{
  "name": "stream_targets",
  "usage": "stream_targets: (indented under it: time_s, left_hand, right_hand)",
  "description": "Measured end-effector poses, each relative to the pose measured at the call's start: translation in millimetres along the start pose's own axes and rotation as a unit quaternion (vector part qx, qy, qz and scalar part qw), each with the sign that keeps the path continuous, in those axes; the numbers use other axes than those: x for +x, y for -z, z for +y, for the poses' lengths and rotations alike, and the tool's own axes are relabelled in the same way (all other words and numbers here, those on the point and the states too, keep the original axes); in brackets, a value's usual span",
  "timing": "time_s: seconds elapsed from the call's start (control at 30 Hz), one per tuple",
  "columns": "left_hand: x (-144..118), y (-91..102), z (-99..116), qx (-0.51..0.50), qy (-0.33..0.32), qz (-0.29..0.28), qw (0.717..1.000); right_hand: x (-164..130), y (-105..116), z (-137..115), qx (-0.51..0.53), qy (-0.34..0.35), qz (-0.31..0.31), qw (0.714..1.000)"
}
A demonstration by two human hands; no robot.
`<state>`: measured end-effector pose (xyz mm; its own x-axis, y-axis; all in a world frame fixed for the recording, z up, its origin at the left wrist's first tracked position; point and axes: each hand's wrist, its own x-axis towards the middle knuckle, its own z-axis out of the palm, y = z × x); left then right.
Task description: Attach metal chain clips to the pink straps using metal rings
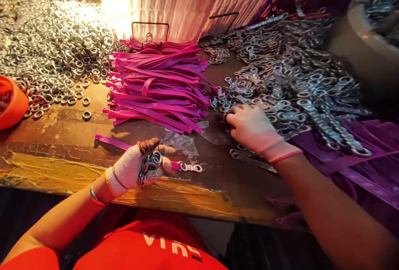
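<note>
Our left hand (137, 168) held a bunch of metal rings (151, 162) tight, its grip also on a pink strap (112, 141) lying on the counter (62, 137). Our right hand (249, 126) reached, fingers loose, into the clasp pile (296, 82). Many straps (158, 87) waited.

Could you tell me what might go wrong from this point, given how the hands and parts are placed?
The gloved left hand grips several silver metal rings and a magenta plastic strap with a swivel clip; a loose ring could slip out. The clip end lies near the worn wooden table's edge and might slide off. The right hand, reaching into the tangled pile of metal clips, could drag extras along.
</note>
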<state>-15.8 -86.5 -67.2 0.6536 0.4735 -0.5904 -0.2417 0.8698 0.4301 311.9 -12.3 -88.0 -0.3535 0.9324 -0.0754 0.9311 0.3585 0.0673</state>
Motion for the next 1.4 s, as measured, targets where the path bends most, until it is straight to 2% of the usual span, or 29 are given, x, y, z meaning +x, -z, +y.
stream_targets:
  time_s: [0.1, 0.17, 0.23, 0.3, 0.37, 0.43, 0.5, 0.57, 0.63, 0.67, 0.73, 0.8, 0.87, 0.9, 0.97, 1.0, 1.07, 1.2, 1.27, 1.33, 1.4]
  left_hand:
    - [-7.0, -0.4, -1.5, 0.039, -0.022, 0.036, 0.998]
    - [-9.2, -1.7, -3.8, 0.091, -0.045, 0.051, 0.994]
    - [-9.3, -3.3, -5.8, 0.161, -0.066, 0.053, 0.983]
    - [-7.5, -4.6, -6.7, 0.245, -0.083, 0.047, 0.965]
    - [-4.2, -5.2, -6.2, 0.320, -0.107, 0.028, 0.941]
    - [0.2, -4.8, -4.9, 0.386, -0.140, 0.012, 0.912]
    - [4.8, -3.3, -3.8, 0.433, -0.169, 0.002, 0.886]
    - [8.1, -1.6, -4.0, 0.448, -0.184, -0.003, 0.875]
    - [8.7, -0.2, -5.7, 0.426, -0.173, -0.005, 0.888]
    - [7.9, 0.2, -6.9, 0.405, -0.163, 0.004, 0.900]
    - [4.7, 0.5, -9.4, 0.355, -0.156, 0.042, 0.921]
    - [0.4, 0.3, -11.7, 0.308, -0.182, 0.086, 0.930]
    - [-3.6, -0.2, -13.7, 0.280, -0.210, 0.106, 0.931]
    - [-5.1, -0.6, -14.5, 0.274, -0.214, 0.106, 0.932]
    - [-7.1, -1.9, -15.4, 0.276, -0.211, 0.095, 0.933]
    - [-7.7, -2.8, -15.3, 0.280, -0.209, 0.089, 0.933]
    - [-7.8, -4.8, -14.3, 0.283, -0.205, 0.087, 0.933]
    - [-6.8, -6.3, -10.3, 0.270, -0.207, 0.110, 0.934]
    - [-6.5, -4.4, -8.8, 0.248, -0.199, 0.103, 0.942]
    - [-6.2, -0.7, -8.4, 0.203, -0.173, 0.085, 0.960]
    - [-5.4, 4.2, -9.2, 0.140, -0.153, 0.062, 0.976]
  right_hand:
    - [-8.8, 1.8, -13.1, 0.014, -0.016, 0.038, 0.999]
    - [-19.3, 7.5, -37.1, 0.125, -0.026, 0.106, 0.986]
    - [-31.2, 15.3, -71.8, 0.267, -0.016, 0.156, 0.951]
    - [-41.0, 23.4, -110.2, 0.372, 0.029, 0.155, 0.915]
    - [-46.1, 29.8, -143.0, 0.429, 0.086, 0.153, 0.886]
    - [-46.4, 33.3, -164.2, 0.447, 0.109, 0.171, 0.871]
    - [-44.0, 34.5, -173.5, 0.446, 0.111, 0.189, 0.868]
    - [-41.4, 34.6, -175.5, 0.443, 0.128, 0.190, 0.867]
    - [-40.3, 34.6, -175.0, 0.457, 0.127, 0.186, 0.860]
    - [-40.3, 34.7, -174.8, 0.477, 0.103, 0.185, 0.853]
    - [-41.3, 34.9, -175.5, 0.549, 0.019, 0.177, 0.817]
    - [-42.8, 34.3, -177.6, 0.635, -0.061, 0.154, 0.754]
    - [-44.2, 32.3, -180.5, 0.690, -0.101, 0.139, 0.703]
    - [-45.0, 30.7, -182.0, 0.701, -0.109, 0.135, 0.692]
    - [-46.6, 26.1, -184.5, 0.695, -0.109, 0.132, 0.698]
    - [-47.4, 23.4, -185.4, 0.681, -0.103, 0.131, 0.713]
    - [-48.1, 17.6, -186.4, 0.629, -0.081, 0.130, 0.762]
    - [-43.2, 12.8, -185.8, 0.440, -0.010, 0.149, 0.886]
    - [-38.8, 16.6, -185.1, 0.342, 0.016, 0.148, 0.928]
    - [-35.5, 22.4, -185.3, 0.254, 0.036, 0.156, 0.954]
    - [-34.6, 27.0, -187.6, 0.182, 0.063, 0.177, 0.965]
